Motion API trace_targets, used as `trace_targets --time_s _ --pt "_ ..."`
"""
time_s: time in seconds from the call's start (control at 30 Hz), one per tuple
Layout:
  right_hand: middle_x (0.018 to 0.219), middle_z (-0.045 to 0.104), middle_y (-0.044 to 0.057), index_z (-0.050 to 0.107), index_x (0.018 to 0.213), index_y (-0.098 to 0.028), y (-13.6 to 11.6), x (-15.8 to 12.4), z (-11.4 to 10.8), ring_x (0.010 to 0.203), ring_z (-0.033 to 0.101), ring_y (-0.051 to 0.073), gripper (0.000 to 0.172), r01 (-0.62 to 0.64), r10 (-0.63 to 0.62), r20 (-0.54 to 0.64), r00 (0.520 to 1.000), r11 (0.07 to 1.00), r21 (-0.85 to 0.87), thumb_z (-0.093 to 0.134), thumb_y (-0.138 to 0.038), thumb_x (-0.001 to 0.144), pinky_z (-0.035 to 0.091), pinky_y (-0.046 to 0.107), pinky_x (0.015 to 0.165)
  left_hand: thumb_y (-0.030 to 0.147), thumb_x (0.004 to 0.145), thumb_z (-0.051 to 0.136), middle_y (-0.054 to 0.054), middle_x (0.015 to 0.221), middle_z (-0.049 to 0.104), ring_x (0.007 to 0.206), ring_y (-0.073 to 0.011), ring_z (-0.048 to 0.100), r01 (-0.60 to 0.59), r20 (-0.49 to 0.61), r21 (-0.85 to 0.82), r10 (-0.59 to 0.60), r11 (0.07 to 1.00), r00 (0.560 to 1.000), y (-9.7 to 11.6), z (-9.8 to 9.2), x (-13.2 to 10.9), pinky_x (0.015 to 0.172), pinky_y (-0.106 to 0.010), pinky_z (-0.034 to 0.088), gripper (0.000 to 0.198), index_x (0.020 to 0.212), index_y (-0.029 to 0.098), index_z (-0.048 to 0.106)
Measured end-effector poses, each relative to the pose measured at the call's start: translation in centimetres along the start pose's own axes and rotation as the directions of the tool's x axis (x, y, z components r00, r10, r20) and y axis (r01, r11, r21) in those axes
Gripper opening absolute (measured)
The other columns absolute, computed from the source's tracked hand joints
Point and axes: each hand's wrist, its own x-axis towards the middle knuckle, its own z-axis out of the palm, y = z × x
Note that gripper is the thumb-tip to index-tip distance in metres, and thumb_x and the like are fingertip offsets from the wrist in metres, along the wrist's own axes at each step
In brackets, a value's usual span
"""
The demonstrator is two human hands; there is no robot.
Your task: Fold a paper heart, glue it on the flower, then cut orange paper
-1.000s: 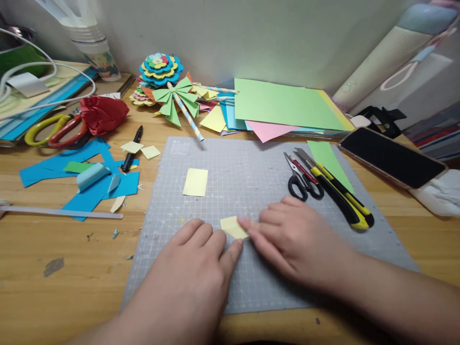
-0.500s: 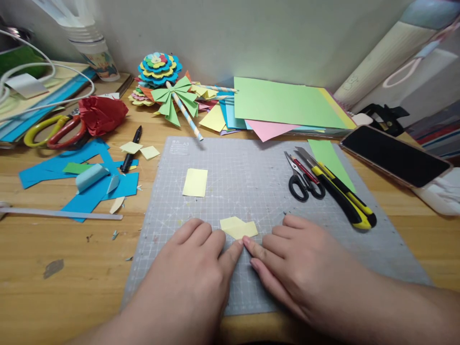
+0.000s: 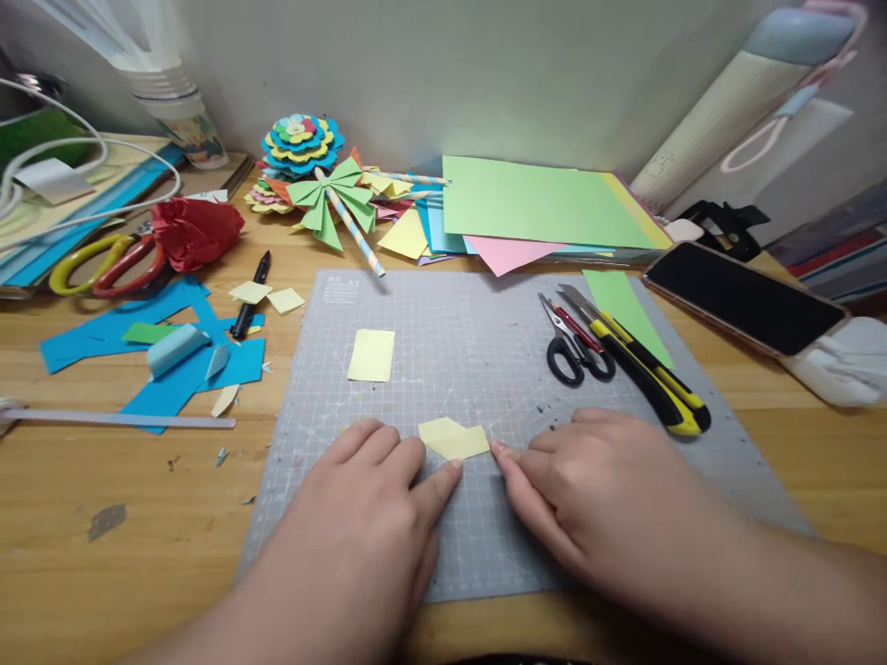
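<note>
A small folded pale yellow paper (image 3: 450, 438) lies on the grey cutting mat (image 3: 471, 351) in front of me. My left hand (image 3: 374, 517) rests on the mat, its index fingertip pressing at the paper's lower edge while the other fingers curl. Just off the paper's right end, the thumb and index finger of my right hand (image 3: 582, 489) are closed together; nothing shows between them. A flat yellow paper rectangle (image 3: 371, 356) lies farther up the mat. Toward the right are black-handled scissors (image 3: 566, 360) and a yellow-and-black utility knife (image 3: 644, 374).
Blue paper scraps (image 3: 163, 392), a black pen (image 3: 242, 320) and a red crumpled paper (image 3: 198, 231) lie on the left. Paper flowers (image 3: 303, 148) and a green sheet (image 3: 533, 203) are at the back. A phone (image 3: 748, 296) sits at the right.
My right hand has moved away from the left fingertip toward the paper's right end, its thumb and index finger coming together. My left index finger stays at the lower edge. The view has shifted slightly.
</note>
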Motion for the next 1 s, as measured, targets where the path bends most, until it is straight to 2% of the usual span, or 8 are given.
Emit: trace_targets --time_s 0.13,0.27,0.37,0.43,0.63,0.8,0.9,1.0 --pt "0.067 0.061 0.004 0.062 0.070 -0.018 0.2 0.3 0.6 0.061 0.053 0.019 0.029 0.044 -0.031 -0.114 0.993 0.992 0.116 0.043 -0.024 0.090 0.036 0.035 0.060 0.025 0.088 0.046 -0.002 0.077 0.054 0.079 -0.0207 0.049 0.029 -0.066 -0.115 -0.037 0.993 0.997 -0.2 0.1 0.3 0.074 -0.040 0.041 0.021 0.088 0.027 0.067" --pt "0.090 0.061 0.007 0.061 0.088 -0.017 0.3 0.7 1.2 0.081 0.054 0.022 0.014 0.060 -0.051 -0.049 0.998 0.980 0.190 0.049 -0.022 0.089 0.042 0.036 0.071 0.023 0.086 0.052 -0.002 0.086 0.053 0.085 -0.0200 0.048 0.069 -0.161 -0.203 -0.103 0.977 0.982 -1.0 0.6 1.1 0.077 -0.039 0.039 0.011 0.087 0.023 0.063" --pt "0.093 0.059 0.007 0.060 0.089 -0.017 0.5 0.9 1.4 0.085 0.053 0.021 0.012 0.051 -0.049 -0.016 0.999 0.971 0.235 0.048 -0.021 0.090 0.043 0.037 0.075 0.026 0.079 0.063 -0.005 0.098 0.052 0.094 -0.0234 0.046 0.169 -0.219 -0.215 -0.216 0.962 0.952 -1.5 1.1 1.6 0.083 -0.043 0.037 0.016 0.092 0.020 0.057" --pt "0.093 0.058 0.007 0.058 0.089 -0.017 0.5 0.9 1.5 0.086 0.053 0.021 0.010 0.027 -0.029 0.003 1.000 0.961 0.275 0.049 -0.021 0.089 0.044 0.037 0.076 0.026 0.078 0.064 -0.005 0.100 0.051 0.096 -0.0241 0.045 0.202 -0.196 -0.237 -0.251 0.950 0.948 -1.7 1.4 1.8 0.082 -0.044 0.037 0.015 0.088 0.021 0.055" --pt "0.099 0.054 0.007 0.054 0.096 -0.017 0.6 1.4 1.6 0.092 0.051 0.022 0.015 -0.132 0.124 0.044 0.991 0.920 0.370 0.056 -0.024 0.083 0.044 0.039 0.078 0.022 0.080 0.062 -0.003 0.094 0.051 0.092 -0.0222 0.044 0.185 -0.150 -0.303 -0.238 0.935 0.960 -1.6 1.5 2.0 0.079 -0.040 0.035 0.008 0.077 0.021 0.054" --pt "0.097 0.054 0.004 0.054 0.090 -0.019 0.9 1.7 1.5 0.090 0.050 0.020 0.010 -0.142 0.129 0.061 0.990 0.875 0.462 0.058 -0.024 0.082 0.042 0.037 0.078 0.020 0.080 0.063 0.000 0.090 0.055 0.091 -0.0206 0.046 0.116 -0.166 -0.307 -0.173 0.945 0.971 -1.7 1.3 2.0 0.080 -0.039 0.032 0.010 0.076 0.021 0.054" --pt "0.091 0.056 0.002 0.053 0.088 -0.020 1.1 1.8 1.6 0.086 0.050 0.018 0.010 -0.136 0.128 0.055 0.990 0.812 0.568 0.059 -0.019 0.080 0.041 0.034 0.074 0.018 0.079 0.064 0.003 0.082 0.058 0.087 -0.0190 0.049 0.091 -0.173 -0.322 -0.153 0.942 0.973 -1.8 1.0 1.9 0.080 -0.039 0.030 0.013 0.074 0.021 0.053" --pt "0.087 0.058 0.000 0.053 0.093 -0.021 1.1 1.9 1.8 0.081 0.052 0.015 0.014 -0.157 0.136 0.091 0.987 0.629 0.762 0.056 -0.015 0.081 0.041 0.030 0.072 0.018 0.079 0.063 0.004 0.072 0.057 0.079 -0.0170 0.050 0.109 -0.176 -0.390 -0.190 0.914 0.966 -1.7 0.7 1.8 0.077 -0.037 0.032 0.014 0.070 0.020 0.052"
